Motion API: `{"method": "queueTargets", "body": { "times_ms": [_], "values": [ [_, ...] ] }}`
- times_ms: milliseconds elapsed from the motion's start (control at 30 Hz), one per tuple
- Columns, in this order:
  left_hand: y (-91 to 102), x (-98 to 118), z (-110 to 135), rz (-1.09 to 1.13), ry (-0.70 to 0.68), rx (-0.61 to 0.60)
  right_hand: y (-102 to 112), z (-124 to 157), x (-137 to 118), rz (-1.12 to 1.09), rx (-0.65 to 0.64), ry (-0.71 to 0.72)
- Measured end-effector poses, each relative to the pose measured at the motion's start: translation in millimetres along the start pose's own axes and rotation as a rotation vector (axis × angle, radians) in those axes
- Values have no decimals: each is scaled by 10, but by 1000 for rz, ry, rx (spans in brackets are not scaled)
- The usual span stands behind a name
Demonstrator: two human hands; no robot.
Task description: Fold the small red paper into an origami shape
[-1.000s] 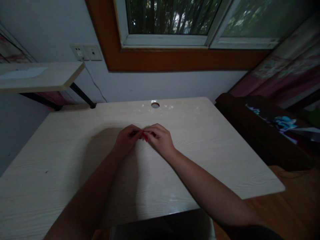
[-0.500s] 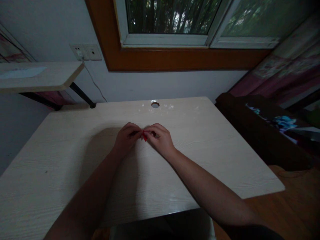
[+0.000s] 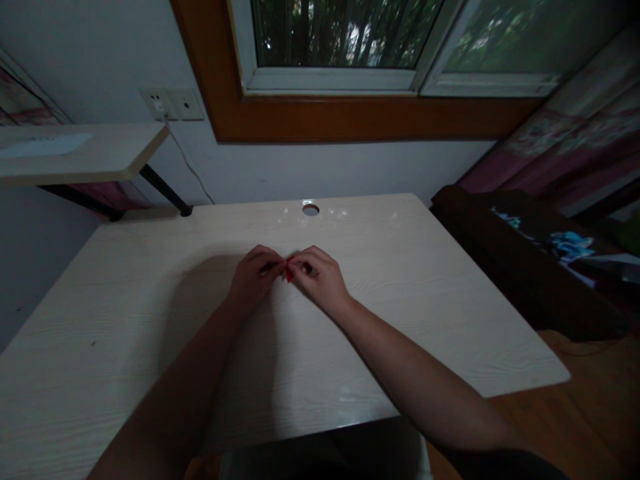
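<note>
Over the middle of the pale wood-grain table, a small red ribbon shows between my fingertips. My left hand pinches it from the left, thumb against fingers. From the right, my right hand pinches it the same way, and the two hands nearly meet. A short red end hangs below the fingertips, and a bit of red shows above them. The fingers hide the rest of the ribbon, so its full shape cannot be made out.
A raised shelf on black legs stands at the table's back left. Near the back edge is a round cable hole. A white cord runs down the wall from a socket. Right of the table sits a dark brown piece of furniture.
Both hands stay in nearly the same place. A little more red shows above the fingertips, and the hanging end has shifted slightly.
</note>
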State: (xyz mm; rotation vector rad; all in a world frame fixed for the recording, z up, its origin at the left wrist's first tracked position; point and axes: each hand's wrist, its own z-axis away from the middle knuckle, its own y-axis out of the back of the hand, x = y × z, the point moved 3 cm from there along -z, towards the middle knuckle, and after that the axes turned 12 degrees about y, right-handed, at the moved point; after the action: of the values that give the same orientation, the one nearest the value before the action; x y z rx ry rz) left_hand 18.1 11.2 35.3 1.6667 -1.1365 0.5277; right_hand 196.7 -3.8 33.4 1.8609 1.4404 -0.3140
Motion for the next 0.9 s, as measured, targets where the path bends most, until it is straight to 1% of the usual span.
{"method": "queueTargets", "body": {
  "times_ms": [200,433,533,667,767,900],
  "values": [
    [-6,-8,10,-3,-4,6,1,-3,-1,2,-6,8],
    [5,-16,4,50,49,29,-7,-5,5,2,-3,-3],
    [15,-45,-3,112,85,29,-10,-12,8,-16,14,14],
    [20,-78,-14,257,138,10,-9,-23,6,-35,50,45],
    [16,-76,-20,311,173,-12,-14,-20,10,-46,49,43],
    [11,-48,-21,351,160,-17,-10,-6,15,-40,51,51]
  ]
}}
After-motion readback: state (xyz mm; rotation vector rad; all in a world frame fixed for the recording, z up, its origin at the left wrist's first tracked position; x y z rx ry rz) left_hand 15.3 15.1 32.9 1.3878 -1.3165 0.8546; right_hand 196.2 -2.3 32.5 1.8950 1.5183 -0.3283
